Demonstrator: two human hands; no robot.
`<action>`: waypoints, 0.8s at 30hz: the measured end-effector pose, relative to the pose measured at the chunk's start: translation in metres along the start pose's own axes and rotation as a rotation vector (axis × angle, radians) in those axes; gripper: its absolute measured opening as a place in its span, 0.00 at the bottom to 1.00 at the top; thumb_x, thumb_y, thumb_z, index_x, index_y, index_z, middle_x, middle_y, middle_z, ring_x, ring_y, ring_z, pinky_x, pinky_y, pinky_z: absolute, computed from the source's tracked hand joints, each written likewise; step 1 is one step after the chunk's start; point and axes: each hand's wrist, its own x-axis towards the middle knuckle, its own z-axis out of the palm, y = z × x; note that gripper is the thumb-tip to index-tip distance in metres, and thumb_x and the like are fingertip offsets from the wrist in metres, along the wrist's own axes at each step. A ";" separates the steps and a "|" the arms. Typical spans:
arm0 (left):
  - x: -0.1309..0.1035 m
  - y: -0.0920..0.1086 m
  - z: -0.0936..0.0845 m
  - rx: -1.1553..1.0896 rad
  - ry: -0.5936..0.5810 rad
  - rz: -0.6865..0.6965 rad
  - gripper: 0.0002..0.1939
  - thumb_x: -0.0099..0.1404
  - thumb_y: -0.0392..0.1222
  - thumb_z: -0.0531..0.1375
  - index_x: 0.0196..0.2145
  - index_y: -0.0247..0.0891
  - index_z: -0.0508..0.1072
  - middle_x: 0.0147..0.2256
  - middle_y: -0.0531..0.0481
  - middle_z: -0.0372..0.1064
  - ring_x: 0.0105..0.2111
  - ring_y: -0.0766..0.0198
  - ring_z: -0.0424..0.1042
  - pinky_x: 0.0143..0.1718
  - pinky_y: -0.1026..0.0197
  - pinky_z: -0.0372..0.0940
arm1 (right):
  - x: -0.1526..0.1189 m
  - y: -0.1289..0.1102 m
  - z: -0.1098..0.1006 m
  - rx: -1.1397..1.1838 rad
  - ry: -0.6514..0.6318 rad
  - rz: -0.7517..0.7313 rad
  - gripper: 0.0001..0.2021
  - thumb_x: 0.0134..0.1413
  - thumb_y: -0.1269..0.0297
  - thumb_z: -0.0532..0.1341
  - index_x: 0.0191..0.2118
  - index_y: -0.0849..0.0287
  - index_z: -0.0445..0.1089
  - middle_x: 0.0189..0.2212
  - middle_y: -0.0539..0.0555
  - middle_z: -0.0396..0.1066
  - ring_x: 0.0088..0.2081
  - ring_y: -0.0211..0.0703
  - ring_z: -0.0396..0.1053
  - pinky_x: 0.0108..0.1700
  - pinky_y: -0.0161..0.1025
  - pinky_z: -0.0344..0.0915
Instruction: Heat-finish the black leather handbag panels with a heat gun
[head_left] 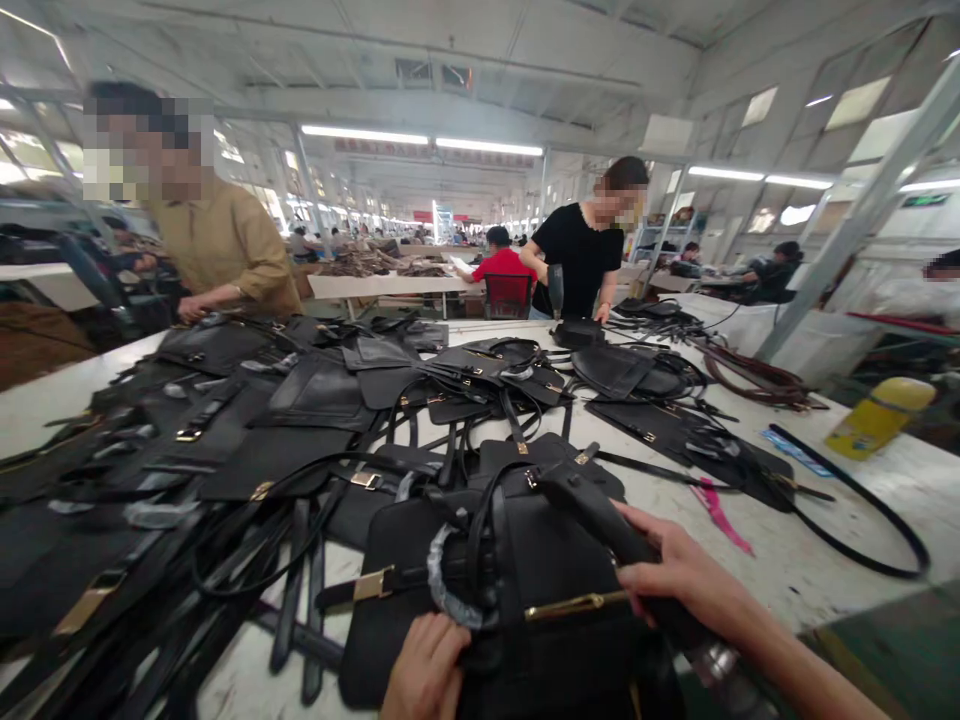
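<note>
A black handbag [442,540] lies in front of me, with gold buckle hardware, a gold zipper and a top handle [442,570] wrapped in clear film. My left hand [427,660] has its fingers curled together on the bag, just below that wrapped handle. My right hand [675,570] is closed around a long black tool [600,515] that looks like a heat gun. The tool lies slantwise over the bag's right side, and shiny metal shows at its lower end. Part of the bag is hidden behind the tool and my right hand.
Many black bags and straps [315,390] cover the white table [847,510] to the left and ahead. At the right are a yellow bottle [881,415], a pink strip [721,515] and a looped black strap [911,540]. Two co-workers stand across the table; one holds a similar tool [556,290].
</note>
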 end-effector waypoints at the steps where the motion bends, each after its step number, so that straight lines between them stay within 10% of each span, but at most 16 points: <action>1: 0.003 0.003 -0.001 -0.020 -0.008 -0.057 0.15 0.50 0.24 0.48 0.33 0.38 0.65 0.31 0.48 0.67 0.32 0.61 0.65 0.34 0.59 0.63 | -0.011 -0.001 0.010 0.025 -0.051 0.037 0.39 0.38 0.70 0.59 0.59 0.57 0.45 0.21 0.46 0.69 0.16 0.35 0.63 0.17 0.31 0.62; 9: 0.015 0.008 -0.002 -0.080 -0.063 -0.169 0.14 0.49 0.23 0.49 0.29 0.38 0.65 0.31 0.49 0.66 0.33 0.59 0.63 0.33 0.58 0.61 | -0.040 0.024 0.067 -0.057 -0.167 0.107 0.36 0.27 0.74 0.64 0.52 0.59 0.62 0.39 0.50 0.69 0.42 0.47 0.65 0.43 0.35 0.62; 15: 0.035 0.007 -0.008 -0.037 -0.024 -0.105 0.14 0.51 0.23 0.48 0.30 0.38 0.65 0.31 0.48 0.65 0.32 0.59 0.62 0.33 0.58 0.60 | -0.058 0.011 0.040 0.024 -0.061 0.075 0.41 0.32 0.79 0.57 0.59 0.59 0.49 0.25 0.47 0.72 0.39 0.47 0.68 0.46 0.39 0.61; 24: 0.050 0.002 0.014 0.092 0.018 0.066 0.13 0.52 0.25 0.47 0.28 0.38 0.66 0.29 0.47 0.66 0.30 0.59 0.64 0.31 0.58 0.62 | -0.056 0.053 0.042 0.220 -0.177 0.057 0.38 0.30 0.69 0.68 0.54 0.58 0.59 0.45 0.55 0.68 0.50 0.52 0.62 0.53 0.44 0.54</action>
